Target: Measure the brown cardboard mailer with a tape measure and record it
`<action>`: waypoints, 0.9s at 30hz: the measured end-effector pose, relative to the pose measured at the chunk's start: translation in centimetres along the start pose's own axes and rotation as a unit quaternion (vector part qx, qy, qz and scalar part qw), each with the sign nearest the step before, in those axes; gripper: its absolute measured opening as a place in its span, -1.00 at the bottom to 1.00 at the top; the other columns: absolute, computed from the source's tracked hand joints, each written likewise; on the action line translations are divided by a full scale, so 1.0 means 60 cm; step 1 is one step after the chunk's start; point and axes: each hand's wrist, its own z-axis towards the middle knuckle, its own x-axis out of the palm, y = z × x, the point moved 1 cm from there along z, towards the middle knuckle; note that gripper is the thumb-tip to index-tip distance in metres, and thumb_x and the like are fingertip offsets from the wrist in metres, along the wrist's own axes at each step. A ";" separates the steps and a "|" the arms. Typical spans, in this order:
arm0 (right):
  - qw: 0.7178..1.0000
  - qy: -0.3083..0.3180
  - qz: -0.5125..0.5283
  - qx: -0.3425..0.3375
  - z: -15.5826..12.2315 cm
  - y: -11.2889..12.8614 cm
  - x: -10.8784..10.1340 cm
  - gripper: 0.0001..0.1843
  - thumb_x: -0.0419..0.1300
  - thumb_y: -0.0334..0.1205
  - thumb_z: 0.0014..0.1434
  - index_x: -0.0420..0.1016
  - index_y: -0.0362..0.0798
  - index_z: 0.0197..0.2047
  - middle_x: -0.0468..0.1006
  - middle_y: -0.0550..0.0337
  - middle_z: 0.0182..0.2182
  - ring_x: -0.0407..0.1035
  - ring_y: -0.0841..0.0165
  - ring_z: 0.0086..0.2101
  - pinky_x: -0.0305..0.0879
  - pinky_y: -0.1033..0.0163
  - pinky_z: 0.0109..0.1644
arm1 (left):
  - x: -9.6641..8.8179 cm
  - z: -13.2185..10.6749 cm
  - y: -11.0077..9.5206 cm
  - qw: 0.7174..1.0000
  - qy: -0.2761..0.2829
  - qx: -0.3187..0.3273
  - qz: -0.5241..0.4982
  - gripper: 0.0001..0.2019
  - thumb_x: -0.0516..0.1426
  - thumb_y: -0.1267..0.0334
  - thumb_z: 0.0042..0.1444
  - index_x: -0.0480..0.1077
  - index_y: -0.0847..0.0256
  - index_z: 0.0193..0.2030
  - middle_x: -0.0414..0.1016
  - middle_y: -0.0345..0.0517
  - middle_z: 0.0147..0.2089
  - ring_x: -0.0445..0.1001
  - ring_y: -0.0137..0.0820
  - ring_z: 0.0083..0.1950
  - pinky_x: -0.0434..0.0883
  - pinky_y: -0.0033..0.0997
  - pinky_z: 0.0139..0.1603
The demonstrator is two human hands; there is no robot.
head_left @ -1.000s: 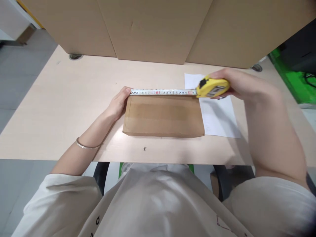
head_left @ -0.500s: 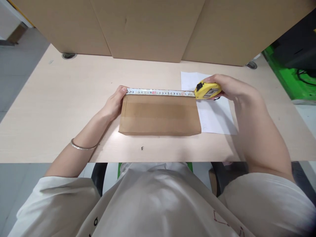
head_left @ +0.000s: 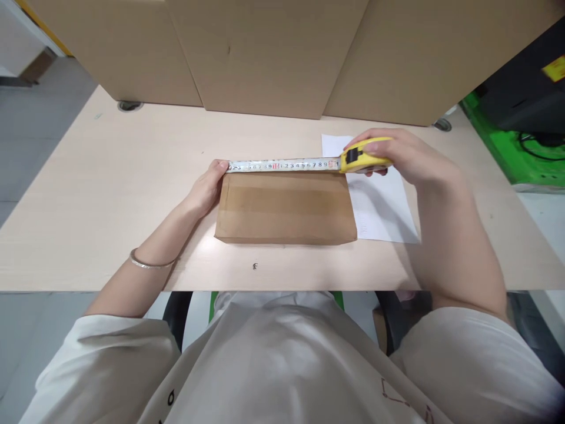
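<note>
A closed brown cardboard box [head_left: 286,206] lies on the pale wooden table in front of me. Along its far top edge runs the white blade of a tape measure [head_left: 365,155], whose yellow case has a black button. My right hand [head_left: 399,154] is wrapped round the case, just beyond the box's right end. At the far left corner, my left hand [head_left: 209,184] pinches the blade's end with its thumb, the other fingers down against the box's side and partly hidden. A silvery bangle [head_left: 150,264] circles my left wrist.
White paper [head_left: 386,212] lies partly under the box and my right hand. Tall cardboard panels [head_left: 269,59] stand along the table's back edge. A round cable hole [head_left: 130,106] shows at the back left. Dark equipment on a green surface [head_left: 498,147] is off to the right.
My right hand has moved slightly left with the tape case and turned it, so less blade shows and the case's top faces me more. My left hand keeps its place at the corner.
</note>
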 end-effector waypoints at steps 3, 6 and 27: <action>0.996 -0.004 0.010 -0.092 -0.008 0.030 0.052 -0.44 0.36 -0.02 0.20 0.55 -0.08 0.20 0.64 -0.13 0.12 0.54 0.05 0.04 0.45 0.03 0.11 | -0.002 0.002 0.001 1.000 0.009 0.011 0.004 -0.40 0.38 -0.40 0.16 0.51 0.11 -0.04 0.63 -0.02 -0.05 0.62 -0.09 0.12 0.57 -0.15 0.22; 0.983 0.003 -0.060 -0.174 0.001 0.051 0.112 -0.28 0.42 -0.02 0.14 0.49 -0.04 0.33 0.58 -0.15 0.28 0.49 -0.12 0.22 0.43 -0.18 0.32 | -0.002 0.002 0.001 1.000 0.018 0.014 -0.005 -0.37 0.39 -0.41 0.13 0.52 0.13 -0.02 0.63 0.01 -0.01 0.61 -0.09 0.13 0.57 -0.14 0.21; 0.970 -0.114 -0.127 -0.173 0.008 0.070 0.075 -0.61 0.13 0.04 0.58 0.51 0.02 0.28 0.63 -0.11 0.16 0.55 -0.03 0.15 0.47 -0.11 0.22 | 0.011 -0.070 -0.073 0.927 -0.100 0.343 0.114 -0.50 0.15 -0.34 0.45 0.51 -0.07 0.25 0.53 -0.14 0.35 0.37 0.00 0.58 0.19 0.08 0.69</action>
